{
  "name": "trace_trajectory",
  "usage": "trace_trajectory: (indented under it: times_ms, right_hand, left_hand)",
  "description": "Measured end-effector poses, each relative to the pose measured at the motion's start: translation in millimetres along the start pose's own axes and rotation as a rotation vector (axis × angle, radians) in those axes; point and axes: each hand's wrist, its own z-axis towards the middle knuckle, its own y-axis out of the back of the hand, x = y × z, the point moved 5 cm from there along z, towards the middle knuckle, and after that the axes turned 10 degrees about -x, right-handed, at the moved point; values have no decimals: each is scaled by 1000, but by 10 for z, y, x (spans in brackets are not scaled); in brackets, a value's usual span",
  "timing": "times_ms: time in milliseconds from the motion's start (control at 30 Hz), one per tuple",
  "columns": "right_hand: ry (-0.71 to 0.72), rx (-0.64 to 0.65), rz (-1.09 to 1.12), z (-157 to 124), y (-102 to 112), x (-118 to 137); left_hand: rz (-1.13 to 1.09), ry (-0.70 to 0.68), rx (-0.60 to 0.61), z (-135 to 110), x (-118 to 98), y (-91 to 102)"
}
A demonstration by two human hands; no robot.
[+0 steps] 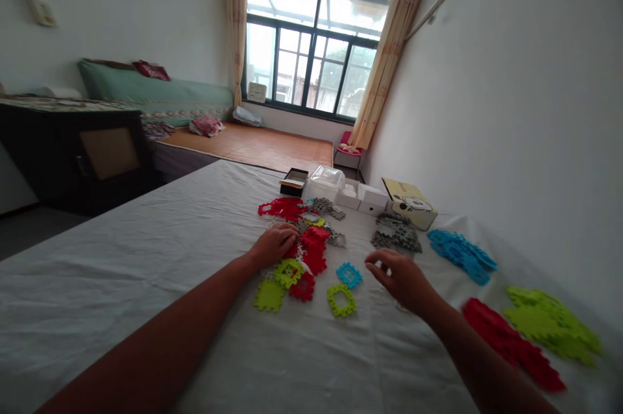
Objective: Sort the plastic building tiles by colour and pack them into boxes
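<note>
Interlocking plastic building pieces with notched edges lie in a mixed heap on the white cloth. My left hand (pixel 275 244) is at the left side of the heap, fingers bent down beside red pieces (pixel 314 248); what is under its fingertips is hidden. Near that hand lie lime green pieces (pixel 269 295) and a smaller red piece (pixel 302 287). My right hand (pixel 396 272) hovers to the right, fingers loosely curled and parted from the thumb, nothing visible in them. Closest to it is a blue square frame (pixel 349 275), with a lime green frame (pixel 341 300) just nearer me.
Sorted piles lie on the right: grey pieces (pixel 396 233), blue pieces (pixel 462 255), red pieces (pixel 511 340) and lime green pieces (pixel 555 323). Along the back stand a black box (pixel 294 182), a clear plastic container (pixel 325 182), white boxes (pixel 372 200) and a yellow printed box (pixel 411 203).
</note>
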Motion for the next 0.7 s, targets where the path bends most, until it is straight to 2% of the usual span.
trace_trajectory:
  times_ms: [67, 133, 233, 300, 400, 500, 700]
  right_hand:
    - [37, 26, 15, 195, -266, 279]
    - [17, 51, -2, 337, -510, 445]
    - [-74, 85, 3, 432, -801, 525]
    - [-120, 60, 62, 437, -894, 510]
    - [-133, -6, 245, 422, -883, 446]
    - [-122, -64, 344, 418, -772, 370]
    - [53, -145, 168, 335, -470, 383]
  left_hand:
    - [-7, -1, 7, -13, 16, -5]
    - [-9, 2, 1, -25, 35, -6]
    - [-5, -9, -2, -34, 37, -10]
    - [-6, -23, 1, -33, 22, -11]
    - [-17, -17, -4, -25, 4, -2]
    - [-23, -5, 3, -17, 2, -2]
    - [-36, -3, 9, -10, 22, -1]
